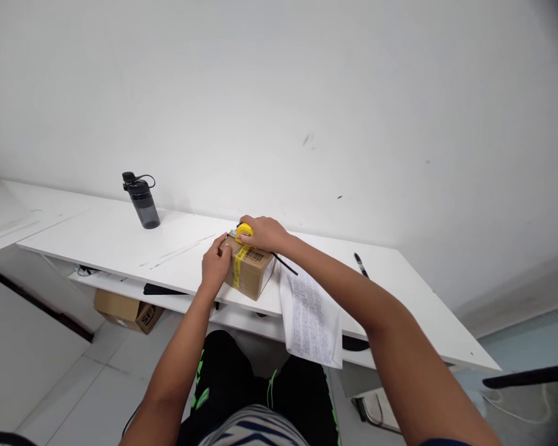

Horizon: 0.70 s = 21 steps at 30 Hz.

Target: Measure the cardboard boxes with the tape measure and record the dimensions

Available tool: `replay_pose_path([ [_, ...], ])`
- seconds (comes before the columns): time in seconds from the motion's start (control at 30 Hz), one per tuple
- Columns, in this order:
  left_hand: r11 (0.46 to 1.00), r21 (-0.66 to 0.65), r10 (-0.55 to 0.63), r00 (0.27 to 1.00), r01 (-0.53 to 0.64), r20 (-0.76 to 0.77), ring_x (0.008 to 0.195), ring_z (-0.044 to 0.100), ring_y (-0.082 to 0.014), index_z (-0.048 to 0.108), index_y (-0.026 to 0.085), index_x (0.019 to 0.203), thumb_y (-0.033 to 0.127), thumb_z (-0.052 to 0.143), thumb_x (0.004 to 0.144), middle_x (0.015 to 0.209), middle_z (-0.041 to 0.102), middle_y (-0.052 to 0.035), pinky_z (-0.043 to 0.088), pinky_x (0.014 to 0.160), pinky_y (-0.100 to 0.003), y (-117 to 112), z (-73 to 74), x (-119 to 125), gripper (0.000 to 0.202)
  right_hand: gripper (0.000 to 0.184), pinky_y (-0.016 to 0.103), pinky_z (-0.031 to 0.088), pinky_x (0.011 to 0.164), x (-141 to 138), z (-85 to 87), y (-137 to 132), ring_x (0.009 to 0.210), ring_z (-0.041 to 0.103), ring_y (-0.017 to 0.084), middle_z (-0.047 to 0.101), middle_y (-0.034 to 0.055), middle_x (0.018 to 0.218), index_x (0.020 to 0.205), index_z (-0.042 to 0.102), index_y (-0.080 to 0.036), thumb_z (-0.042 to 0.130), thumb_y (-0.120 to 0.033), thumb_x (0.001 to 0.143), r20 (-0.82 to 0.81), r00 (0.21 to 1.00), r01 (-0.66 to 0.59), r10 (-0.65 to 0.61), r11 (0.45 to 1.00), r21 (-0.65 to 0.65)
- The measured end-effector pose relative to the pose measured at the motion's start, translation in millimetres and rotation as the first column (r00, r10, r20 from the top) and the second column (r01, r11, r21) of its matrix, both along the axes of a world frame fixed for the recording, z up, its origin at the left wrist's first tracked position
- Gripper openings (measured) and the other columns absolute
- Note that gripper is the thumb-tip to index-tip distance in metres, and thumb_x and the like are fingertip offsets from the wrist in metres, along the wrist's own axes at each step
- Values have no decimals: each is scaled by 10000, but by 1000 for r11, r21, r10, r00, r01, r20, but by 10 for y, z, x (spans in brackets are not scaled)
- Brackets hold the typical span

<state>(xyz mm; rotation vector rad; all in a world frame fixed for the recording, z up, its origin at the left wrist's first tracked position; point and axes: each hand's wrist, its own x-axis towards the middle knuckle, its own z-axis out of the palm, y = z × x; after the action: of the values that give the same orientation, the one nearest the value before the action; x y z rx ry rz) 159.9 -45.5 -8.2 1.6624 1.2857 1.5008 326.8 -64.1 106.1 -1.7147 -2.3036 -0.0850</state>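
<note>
A small brown cardboard box (255, 286) with yellow tape and a printed label sits near the front edge of the white desk. My left hand (215, 263) grips the box's left side, its thumb and fingers at the top edge. In my right hand (264, 234) is a yellow tape measure (244, 231), held against the far part of the box's top. A short strip, perhaps the blade, shows between the tape measure and my left fingertips. The black strap (286, 264) of the tape measure sticks out below my right wrist.
Beside the box, a printed sheet (311, 316) hangs over the front edge of the desk (428, 310). A black pen (361, 264) lies to the right, and a dark bottle (142, 201) stands at the left. Another cardboard box (121, 308) is below the desk.
</note>
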Motion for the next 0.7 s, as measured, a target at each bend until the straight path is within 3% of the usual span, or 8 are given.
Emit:
replay_pose_path([
  [0.33, 999, -28, -29, 999, 30, 33, 942, 639, -235, 685, 278, 1210, 321, 583, 827, 1109, 717, -43, 470, 938, -382, 28, 23, 11, 399, 467, 290, 393, 609, 574, 1, -793, 877, 656, 250, 725, 61, 1067, 1298, 547, -272, 544, -466, 873, -30, 991, 130, -133, 987, -99],
  [0.5, 998, -37, -52, 997, 54, 53, 900, 633, -224, 685, 270, 1210, 328, 588, 817, 1070, 719, -41, 483, 919, -372, 38, 41, -1, 410, 423, 280, 392, 605, 607, -42, -837, 855, 652, 223, 725, 37, 1061, 1256, 575, -294, 549, -457, 867, -62, 989, 125, -133, 986, -112],
  [0.7, 996, -78, -46, 998, 49, 49, 938, 636, -228, 668, 244, 1240, 339, 568, 823, 1067, 716, -54, 488, 929, -374, 58, 58, 4, 439, 421, 274, 395, 620, 619, -39, -666, 820, 644, 211, 730, 15, 992, 1204, 600, -298, 533, -519, 852, -158, 980, 120, -125, 992, -39],
])
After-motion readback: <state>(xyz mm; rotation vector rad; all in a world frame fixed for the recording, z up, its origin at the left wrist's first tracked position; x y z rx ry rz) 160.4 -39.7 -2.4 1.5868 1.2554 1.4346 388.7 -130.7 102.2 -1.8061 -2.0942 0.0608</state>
